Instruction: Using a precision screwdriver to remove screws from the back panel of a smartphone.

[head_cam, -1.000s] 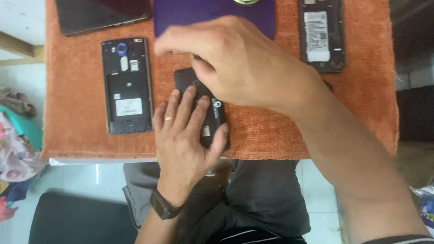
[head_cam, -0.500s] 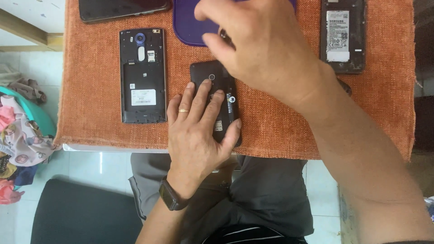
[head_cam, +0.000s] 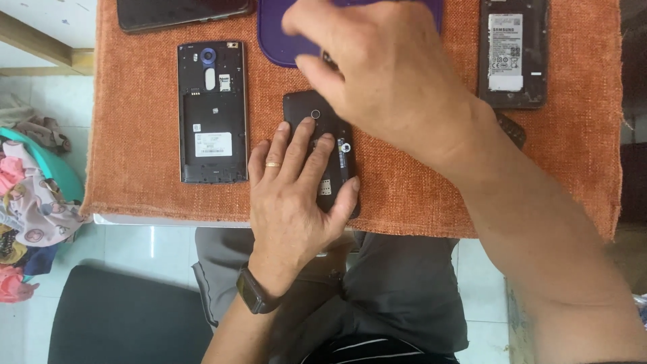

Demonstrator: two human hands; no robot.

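My left hand [head_cam: 290, 195], with a ring and a dark wristwatch, lies flat on a small black phone [head_cam: 303, 109] with its back open. The fingers press on it and the thumb hooks its right edge. The phone rests on an orange cloth [head_cam: 418, 195]. My right hand [head_cam: 391, 74] reaches over the phone's top end, fingers curled down at the lower edge of a purple tray [head_cam: 280, 44]. Whether those fingertips pinch something small is hidden.
A larger black phone with its back cover off [head_cam: 212, 114] lies left of my left hand. Another open-backed phone showing its battery [head_cam: 513, 54] lies at the far right, and a dark phone [head_cam: 182, 12] at the top left. A small dark piece [head_cam: 515, 129] peeks out beside my right wrist. Clothes [head_cam: 27, 202] are heaped on the floor at left.
My right hand has lifted off the small black phone and moved up toward the purple tray. My left hand has stayed pressed on the phone.
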